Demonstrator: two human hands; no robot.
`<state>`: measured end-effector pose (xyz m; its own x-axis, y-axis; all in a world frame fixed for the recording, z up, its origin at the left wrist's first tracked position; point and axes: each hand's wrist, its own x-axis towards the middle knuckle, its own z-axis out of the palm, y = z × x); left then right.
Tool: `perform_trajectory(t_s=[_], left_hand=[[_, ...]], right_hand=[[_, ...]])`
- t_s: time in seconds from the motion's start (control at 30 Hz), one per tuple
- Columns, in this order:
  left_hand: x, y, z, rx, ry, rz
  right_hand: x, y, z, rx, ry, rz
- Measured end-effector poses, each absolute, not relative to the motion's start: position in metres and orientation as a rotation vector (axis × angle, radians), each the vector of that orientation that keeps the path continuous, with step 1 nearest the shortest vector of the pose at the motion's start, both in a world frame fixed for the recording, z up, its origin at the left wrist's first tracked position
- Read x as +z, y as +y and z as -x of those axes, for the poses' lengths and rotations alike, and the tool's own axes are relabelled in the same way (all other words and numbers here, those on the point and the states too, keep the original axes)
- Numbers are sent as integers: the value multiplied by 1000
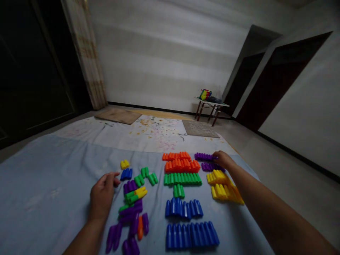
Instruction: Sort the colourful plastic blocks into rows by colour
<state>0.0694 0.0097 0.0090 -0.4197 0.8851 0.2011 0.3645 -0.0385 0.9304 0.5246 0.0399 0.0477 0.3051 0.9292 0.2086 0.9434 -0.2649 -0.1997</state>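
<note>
My right hand (223,159) is at the far right end of a row of purple bullet-shaped plastic pieces (204,156), its fingers closed on the end piece. A second purple row (211,166) lies just below it. My left hand (104,189) rests on the blue sheet with its fingers loosely bent and apart, holding nothing. Its fingertips are beside a small group of blue pieces (126,174); whether they touch is unclear. Close by are yellow pieces (124,164), purple pieces (130,186) and green pieces (139,180).
Sorted rows lie in the middle: orange (182,165), green (183,179), blue (192,235), with yellow (224,191) under my right forearm. A loose mixed pile (132,216) lies at left. Two flat boards (118,115) and a small table (212,102) stand farther off.
</note>
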Motion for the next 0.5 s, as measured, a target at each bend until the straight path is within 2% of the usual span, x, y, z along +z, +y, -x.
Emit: perform_trajectory(t_s=[0.2, 0.5], left_hand=[[6, 10, -70, 1515, 1740, -1254], [8, 7, -72, 1556, 1684, -1245]], right_hand=[[68, 37, -498, 29, -1819, 2188], [76, -5, -317, 429, -2404, 1338]])
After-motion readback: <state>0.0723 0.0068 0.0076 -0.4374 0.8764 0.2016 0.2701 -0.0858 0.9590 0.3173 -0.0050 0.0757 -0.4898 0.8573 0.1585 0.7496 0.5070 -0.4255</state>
